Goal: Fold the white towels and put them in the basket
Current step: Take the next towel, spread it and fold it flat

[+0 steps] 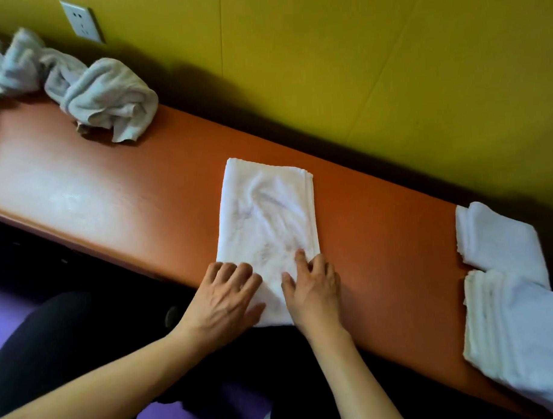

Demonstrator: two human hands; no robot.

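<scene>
Towel [267, 222] under the hands is a long white strip, already folded narrow, lying across the middle of the orange counter [111, 190] with its far end toward the yellow wall [358, 65] and its near end hanging just over the counter's near edge. The left hand [226, 297] lies on the near left corner with fingers spread and curled over the cloth, and the right hand [312, 283] presses flat on the near right part, fingers apart, its fingertips [299, 254] on the surface; neither hand is clamped on anything, both simply bear down. I judge this as smoothing and pinning the strip so its layers stay aligned before the near end is brought over to the far end, since wrinkles show in the middle of the cloth. To the right, well apart from the strip, two folded towels lie by the counter's right end: the far folded towel [502, 236] and the near folded towel [520, 329], which touch or slightly overlap, probably parked there until they go into the basket. No basket is in view. On the far left a heap of crumpled towels [105, 96] waits against the wall; how many it holds I cannot tell, at least two lumps show. One wall socket [80, 25] sits above that heap. So the count is one towel in work, two done, and an unclear number left.
</scene>
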